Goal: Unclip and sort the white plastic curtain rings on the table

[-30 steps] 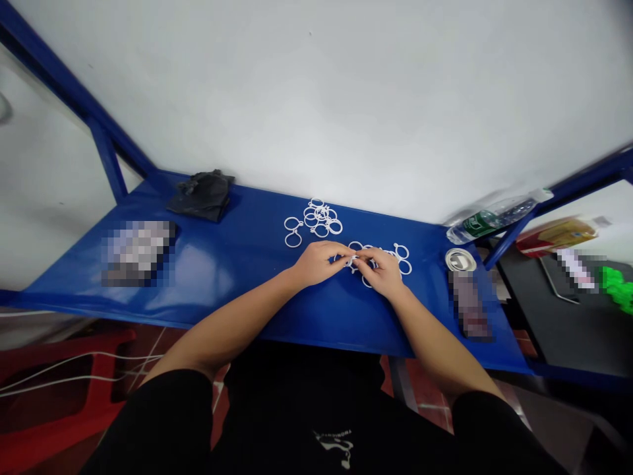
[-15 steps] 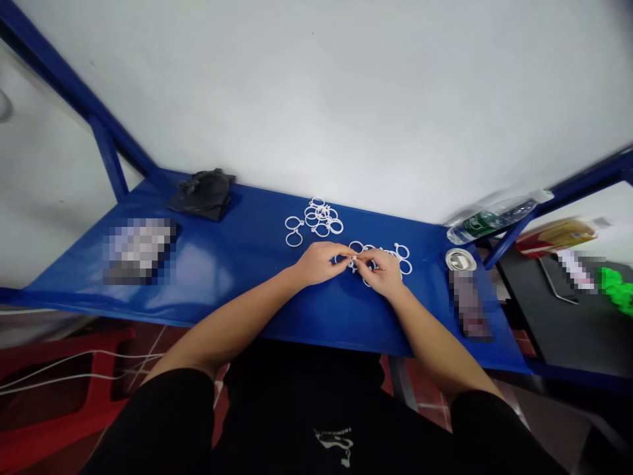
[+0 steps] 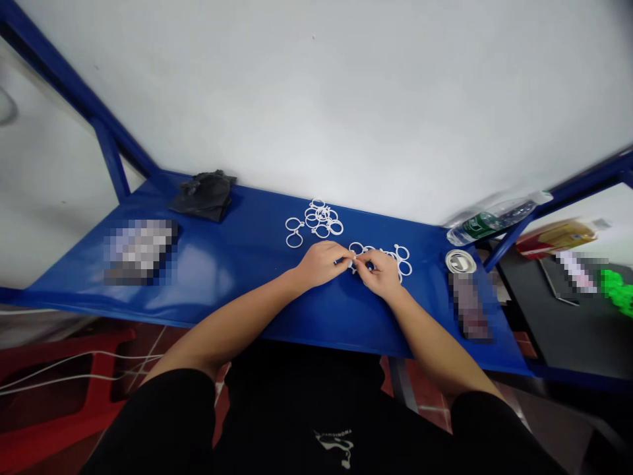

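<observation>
My left hand [image 3: 320, 264] and my right hand [image 3: 380, 274] meet over the middle of the blue shelf [image 3: 237, 264]. Both pinch a small white plastic ring [image 3: 352, 263] between their fingertips. Just behind my right hand lies a loose heap of white rings [image 3: 398, 258]. A second heap of white rings [image 3: 316, 221] lies farther back, near the wall, apart from both hands.
A dark crumpled cloth [image 3: 204, 194] lies at the back left. A blurred flat object [image 3: 138, 251] sits on the left. On the right are a clear water bottle [image 3: 494, 218], a round metal tin [image 3: 461, 262] and a blurred item [image 3: 469, 307]. White wall behind.
Both hands stay pinched together at the same spot; the fingers shift only slightly on the ring.
</observation>
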The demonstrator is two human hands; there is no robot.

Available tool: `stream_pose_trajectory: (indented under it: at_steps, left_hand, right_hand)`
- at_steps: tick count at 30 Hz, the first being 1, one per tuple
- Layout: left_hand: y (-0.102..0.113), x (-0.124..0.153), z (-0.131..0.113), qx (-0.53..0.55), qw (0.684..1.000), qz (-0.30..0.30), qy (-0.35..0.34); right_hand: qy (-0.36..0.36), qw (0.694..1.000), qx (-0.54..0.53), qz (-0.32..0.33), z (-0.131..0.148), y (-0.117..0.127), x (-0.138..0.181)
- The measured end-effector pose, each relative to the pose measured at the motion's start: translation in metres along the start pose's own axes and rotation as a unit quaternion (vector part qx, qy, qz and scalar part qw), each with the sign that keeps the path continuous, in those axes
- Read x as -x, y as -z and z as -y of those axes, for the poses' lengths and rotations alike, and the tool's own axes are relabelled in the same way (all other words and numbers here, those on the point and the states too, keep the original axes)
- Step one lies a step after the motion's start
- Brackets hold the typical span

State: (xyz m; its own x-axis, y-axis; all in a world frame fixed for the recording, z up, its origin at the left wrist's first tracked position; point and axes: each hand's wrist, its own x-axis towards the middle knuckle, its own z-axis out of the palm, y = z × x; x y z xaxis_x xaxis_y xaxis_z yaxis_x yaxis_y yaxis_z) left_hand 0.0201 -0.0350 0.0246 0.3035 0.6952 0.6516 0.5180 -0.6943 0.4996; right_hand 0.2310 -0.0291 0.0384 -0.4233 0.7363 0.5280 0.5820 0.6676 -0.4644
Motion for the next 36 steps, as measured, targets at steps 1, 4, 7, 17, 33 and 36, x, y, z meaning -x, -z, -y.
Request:
stream_pose_trajectory:
  at_steps: [1,4,7,17,33,36]
  left_hand:
    - [0.0,0.001,0.001,-0.003,1.0,0.001,-0.001]
    - [-0.003,0.003,0.002,-0.014,1.0,0.0,-0.008]
    - [-0.002,0.001,0.002,-0.024,1.0,0.001,-0.02]
    - [0.072,-0.015,0.052,-0.231,0.939,0.09,0.239]
    - [0.077,-0.014,0.058,-0.21,0.903,0.246,0.281]
    - [0.059,-0.014,0.046,-0.168,0.956,0.155,0.186]
  right_hand:
    - [0.001,1.0,0.002,-0.001,0.0,-0.001,0.0]
    - [0.013,1.0,0.001,-0.004,0.001,-0.002,-0.001]
    - [0.015,1.0,-0.003,0.002,0.002,-0.002,-0.002]
    - [-0.022,0.998,0.058,0.006,-0.024,0.016,-0.003]
    - [0.004,0.999,0.042,0.001,-0.027,0.018,-0.004]
    - [0.016,0.999,0.04,0.018,-0.021,0.017,-0.004]
